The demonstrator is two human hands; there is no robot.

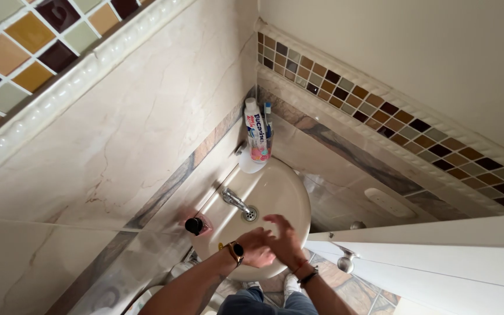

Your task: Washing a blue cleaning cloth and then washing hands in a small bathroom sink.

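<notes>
View: looking straight down from head height into a small bathroom corner, with both forearms reaching forward over a basin.
Sink [287, 192]: a small, round, cream basin fixed in the corner where two tiled walls meet.
Left hand [256, 248]: over the near rim of the sink, palm turned inward and pressed against the other hand. Its fingers are curled loosely, holding nothing. A watch [237, 249] with a dark face sits on its wrist.
Right hand [284, 236]: touching the left hand, partly lying over it. Its fingers are spread and open, pointing toward the drain, and hold nothing. A dark band [308, 276] circles its wrist.
Tap [234, 200]: a chrome spout on the left rim of the sink, just beyond the fingertips and apart from them. Whether water is running cannot be told.
Drain [251, 214]: a metal ring in the bowl, between the tap and the fingers, near the right fingertips.
Soap bottle [196, 225]: pink with a black pump top, on the left edge of the sink, just beside the left hand but not touched.
Cup [261, 153]: at the far rim, well away from the hands, holding a toothpaste tube [254, 123] and a toothbrush [268, 116], both upright.
Door [438, 262]: white, at the right, with a round metal knob [345, 263] near the right forearm.
Walls: pale marbled tile with a strip of small brown, tan and cream squares.
</notes>
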